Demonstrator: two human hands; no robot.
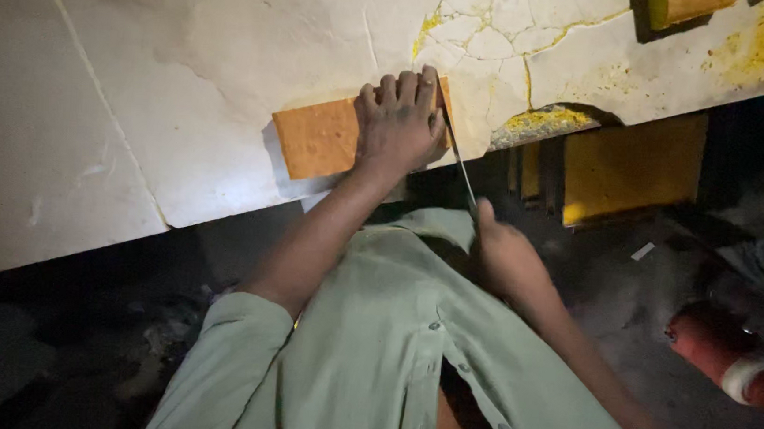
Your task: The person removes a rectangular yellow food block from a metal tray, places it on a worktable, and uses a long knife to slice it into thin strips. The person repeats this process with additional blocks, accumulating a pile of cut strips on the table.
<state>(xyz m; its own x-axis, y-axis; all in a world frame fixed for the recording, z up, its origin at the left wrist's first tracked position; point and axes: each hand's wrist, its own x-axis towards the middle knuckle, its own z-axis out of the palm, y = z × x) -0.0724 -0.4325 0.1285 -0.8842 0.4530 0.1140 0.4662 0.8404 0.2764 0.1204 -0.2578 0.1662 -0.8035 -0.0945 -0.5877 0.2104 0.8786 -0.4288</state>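
Orange block [320, 137] lies flat on the cracked white slab [142, 94], close to the slab's near edge; all places below are taken from this block. Left hand [399, 123] is pressed palm-down on the block's right end, fingers [407, 88] spread slightly and laid flat, pinning rather than gripping; nothing is enclosed in them. Right hand [507, 257] sits below and to the right of the block, off the slab edge, fingers curled tight around the handle end of a thin blade [458, 157]; the handle itself is hidden in the fist. The blade runs up from that hand to the block's right end, meeting it just beside the left hand's fingertips; whether the edge has entered the material cannot be told, since the hand covers that end. Judged from this, the cut or trim at the right end is under way, not finished: the visible left part of the block looks whole, with no separate offcut seen beside it. Right of the block the slab surface is crazed with yellow-stained cracks [490, 36]. Further right and above, another yellow-orange piece [686, 8] rests at the slab's far edge. Below right, under the slab, a yellow panel [632, 168] stands in shadow. Far lower right, a red cylinder with a white band [727, 350] lies on the dark floor. Pale green shirt [374, 346] fills the foreground below the block.
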